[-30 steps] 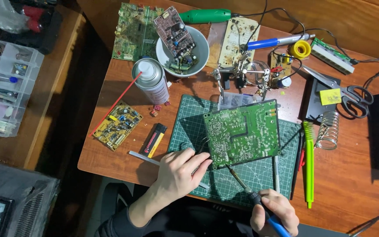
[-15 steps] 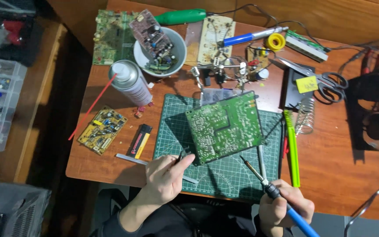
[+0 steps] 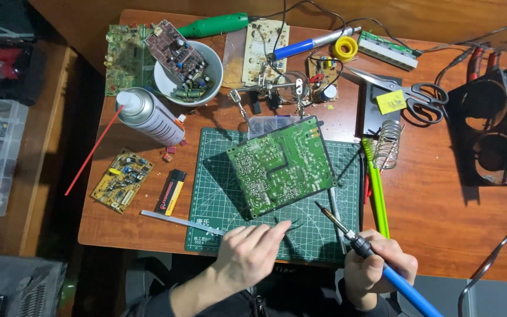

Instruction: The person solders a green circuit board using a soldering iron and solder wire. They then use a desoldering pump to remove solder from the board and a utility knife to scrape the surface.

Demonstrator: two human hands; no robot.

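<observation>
A green circuit board [image 3: 280, 164] lies tilted, solder side up, on a green cutting mat [image 3: 215, 199]. My right hand [image 3: 377, 267] grips a soldering iron [image 3: 353, 240] with a blue handle. Its tip points up and left and stops just short of the board's near edge. My left hand [image 3: 247, 252] lies flat on the mat's near edge with its fingers stretched out. The fingertips touch thin dark tweezers [image 3: 289, 224] below the board.
A spray can [image 3: 148, 117], a white bowl [image 3: 165, 88] of boards and a small yellow board [image 3: 121, 179] sit at left. A helping-hands clamp [image 3: 277, 88], scissors [image 3: 421, 94], a coil stand [image 3: 388, 144] and a green brush [image 3: 377, 188] lie right. Black fans [image 3: 491, 135] stand far right.
My left hand has come off the green board and slid down to the mat's near edge. My right hand has raised the iron, with its tip now close to the board.
</observation>
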